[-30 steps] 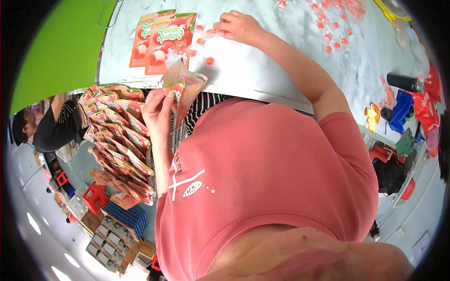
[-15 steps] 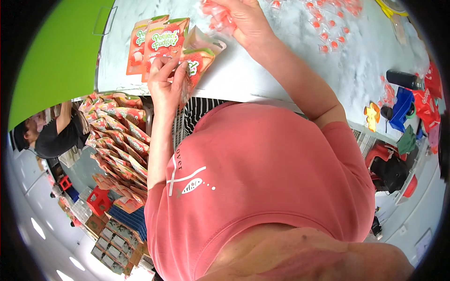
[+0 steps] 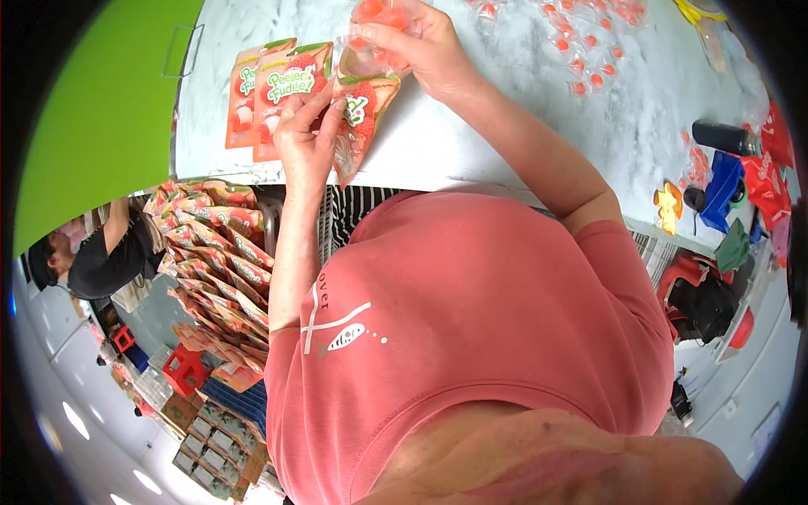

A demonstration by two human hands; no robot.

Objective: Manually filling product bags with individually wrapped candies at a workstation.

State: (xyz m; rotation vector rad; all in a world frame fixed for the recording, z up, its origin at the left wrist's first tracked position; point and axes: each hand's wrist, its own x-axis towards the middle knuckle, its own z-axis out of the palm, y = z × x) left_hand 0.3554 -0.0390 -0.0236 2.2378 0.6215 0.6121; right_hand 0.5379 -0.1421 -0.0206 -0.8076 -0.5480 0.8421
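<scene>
My left hand (image 3: 305, 139) grips the side of a pink stand-up candy pouch (image 3: 369, 108), thumb and fingers closed on its edge. The pouch tilts over the tabletop, and its top is partly hidden by my other hand. Right above that top, my right hand (image 3: 433, 55) is closed around a bunch of clear-wrapped red candies (image 3: 380, 15). Two more pouches lie to the left: a near one (image 3: 290, 82), which my left fingers overlap, and another (image 3: 242, 105) partly beneath it.
Loose wrapped candies (image 3: 581, 46) are scattered on the marbled white table (image 3: 505, 143). A dark bottle (image 3: 724, 139) and a blue holder (image 3: 721, 189) stand at the right. Stacked filled pouches (image 3: 220, 269) crowd beside my left arm. Another person (image 3: 105, 257) works at far left.
My right hand has come down and left with the candies, to the top of the pouch. The pouch in my left hand has shifted slightly right.
</scene>
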